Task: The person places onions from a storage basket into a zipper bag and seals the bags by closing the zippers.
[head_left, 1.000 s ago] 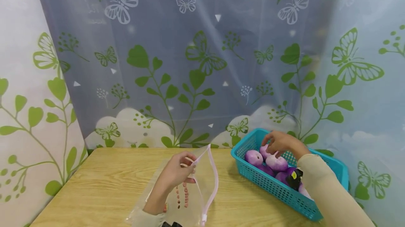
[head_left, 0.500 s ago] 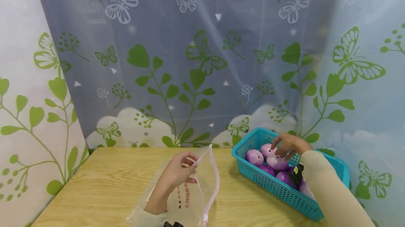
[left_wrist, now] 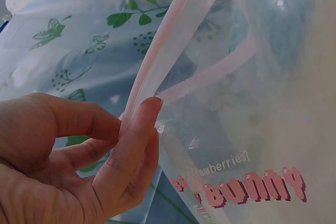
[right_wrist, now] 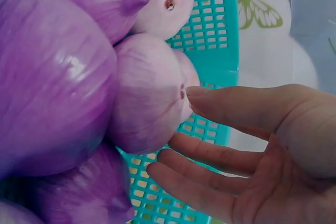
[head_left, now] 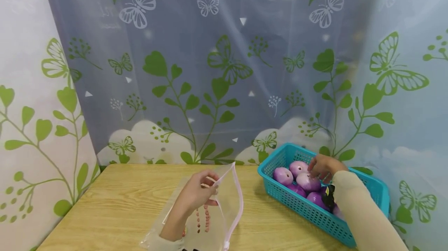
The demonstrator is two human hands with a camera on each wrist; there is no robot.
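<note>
My left hand (head_left: 196,193) pinches the pink-edged mouth of a clear zip bag (head_left: 231,208), thumb and fingers at its rim. The bag's mouth gapes toward the right; pink "BUNNY" lettering shows on it in the left wrist view. My right hand (head_left: 325,167) is inside the blue basket (head_left: 297,203), beside a pale purple onion (right_wrist: 144,98). Its thumb tip is at the onion's end in the right wrist view, and the other fingers reach loosely below it; whether they touch cannot be told. Several purple onions (head_left: 282,176) lie around it.
The basket stands at the right on a wooden table (head_left: 122,200), its far end near the patterned curtain (head_left: 196,68). A darker purple onion (right_wrist: 58,82) fills the left of the right wrist view. The bag lies left of the basket.
My right hand has shifted to the right and slightly downward inside the basket, away from the far onions, which now show more fully. The left hand keeps its hold on the bag.
</note>
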